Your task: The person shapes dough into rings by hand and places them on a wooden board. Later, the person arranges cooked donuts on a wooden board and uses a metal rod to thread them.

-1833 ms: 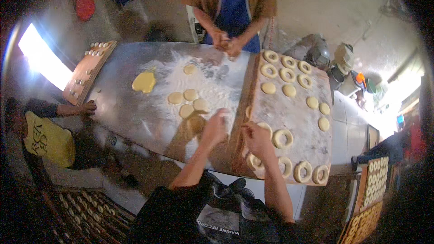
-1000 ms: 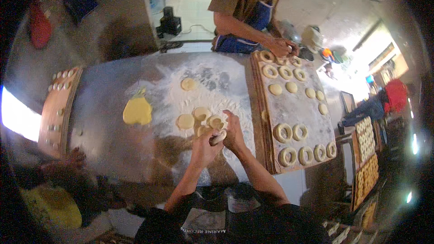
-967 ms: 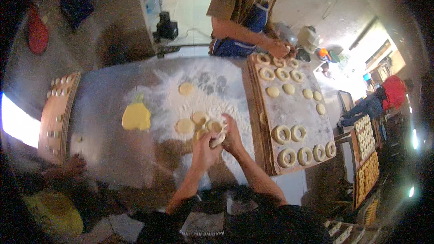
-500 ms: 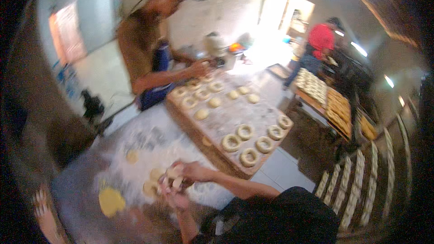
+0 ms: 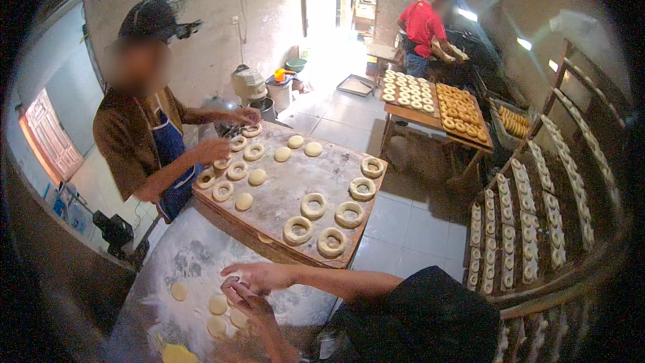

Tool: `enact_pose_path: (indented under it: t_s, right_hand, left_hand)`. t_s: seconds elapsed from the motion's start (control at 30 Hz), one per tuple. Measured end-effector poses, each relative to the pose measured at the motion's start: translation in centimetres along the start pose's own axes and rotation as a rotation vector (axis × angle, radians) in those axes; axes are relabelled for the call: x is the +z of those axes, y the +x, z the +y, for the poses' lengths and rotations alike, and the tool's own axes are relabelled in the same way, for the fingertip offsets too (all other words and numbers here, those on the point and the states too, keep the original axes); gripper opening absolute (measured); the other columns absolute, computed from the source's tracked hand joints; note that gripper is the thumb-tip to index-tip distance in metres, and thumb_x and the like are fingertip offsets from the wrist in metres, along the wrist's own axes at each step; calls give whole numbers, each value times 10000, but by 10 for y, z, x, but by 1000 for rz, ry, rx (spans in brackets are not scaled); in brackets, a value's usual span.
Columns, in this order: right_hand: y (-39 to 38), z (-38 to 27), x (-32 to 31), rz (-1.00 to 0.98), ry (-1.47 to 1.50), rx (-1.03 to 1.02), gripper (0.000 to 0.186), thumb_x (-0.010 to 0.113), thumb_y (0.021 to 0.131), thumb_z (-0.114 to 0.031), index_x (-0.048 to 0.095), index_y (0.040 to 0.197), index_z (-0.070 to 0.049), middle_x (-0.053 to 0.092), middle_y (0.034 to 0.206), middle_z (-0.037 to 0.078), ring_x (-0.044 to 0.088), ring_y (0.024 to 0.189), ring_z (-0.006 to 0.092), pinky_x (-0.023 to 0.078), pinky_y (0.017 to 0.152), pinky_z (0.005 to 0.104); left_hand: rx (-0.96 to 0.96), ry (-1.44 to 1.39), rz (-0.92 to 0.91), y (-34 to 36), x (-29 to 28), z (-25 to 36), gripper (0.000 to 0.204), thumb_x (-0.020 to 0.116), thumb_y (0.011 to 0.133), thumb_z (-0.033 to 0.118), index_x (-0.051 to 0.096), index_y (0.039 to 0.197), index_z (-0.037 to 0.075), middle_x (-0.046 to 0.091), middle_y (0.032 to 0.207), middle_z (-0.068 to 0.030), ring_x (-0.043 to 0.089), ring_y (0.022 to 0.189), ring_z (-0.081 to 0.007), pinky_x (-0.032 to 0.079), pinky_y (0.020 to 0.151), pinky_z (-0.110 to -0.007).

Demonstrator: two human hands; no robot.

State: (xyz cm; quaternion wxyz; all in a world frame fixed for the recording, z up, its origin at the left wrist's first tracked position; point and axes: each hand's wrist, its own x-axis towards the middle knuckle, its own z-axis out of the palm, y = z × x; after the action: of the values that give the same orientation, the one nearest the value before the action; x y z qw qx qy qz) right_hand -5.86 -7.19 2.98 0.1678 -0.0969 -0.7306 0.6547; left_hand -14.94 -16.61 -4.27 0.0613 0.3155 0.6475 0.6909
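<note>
My right hand [image 5: 262,275] and my left hand [image 5: 250,301] meet over the floured table [image 5: 201,249]. Their fingers are bent together around a small pale piece of dough [image 5: 234,274], mostly hidden by them. Just beside and below them lie flat round dough discs [image 5: 217,305], and a single one [image 5: 179,291] rests farther left. A larger yellowish sheet of dough [image 5: 178,353] is at the lower edge. Beyond my hands stands a raised wooden board [image 5: 289,181], with dough rings [image 5: 297,230] on its near right part and a few plain dough rounds [image 5: 256,177] among others.
Across the board, a co-worker [image 5: 144,128] has both hands at dough rings. Farther back, a person in red [image 5: 423,27] bends over a dark work area. Trays of pale rings [image 5: 406,91] and browned rings [image 5: 463,111] stand on a low table. A rack [image 5: 517,222] of rings rises at right.
My view has swung and steadied, so the table sits lower in the picture. My hands have drawn closer over the dough, which shows less. The co-worker's hands now are apart.
</note>
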Motion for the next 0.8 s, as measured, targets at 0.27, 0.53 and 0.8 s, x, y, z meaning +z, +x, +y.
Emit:
enact_pose_path:
  t_s: [0.27, 0.53, 0.8]
  right_hand:
    - [-29, 35, -103, 8, 378, -54, 511, 426, 985, -460, 422, 1339, -91, 504, 1296, 128, 514, 1147, 198, 475, 903, 319]
    - [-74, 10, -221, 212, 336, -164, 375, 427, 999, -319, 426, 1326, -136, 589, 980, 104, 595, 776, 151, 501, 614, 288]
    - [-110, -5, -316, 409, 448, -7, 421, 356, 1033, -385, 415, 1363, -131, 485, 641, -32, 444, 517, 47, 350, 442, 228]
  left_hand:
    - [-197, -204, -279, 5, 91, 68, 375, 416, 991, 356, 508, 1125, 18, 550, 978, -96, 554, 835, -200, 494, 762, -337]
    - [54, 281, -405, 13, 215, 91, 296, 376, 999, 294, 507, 1130, 64, 644, 886, -235, 640, 845, -409, 480, 720, -455]
    - [-66, 281, -523, 9, 316, 93, 292, 376, 1003, 355, 460, 1142, 113, 636, 759, -237, 617, 787, -475, 450, 678, -558]
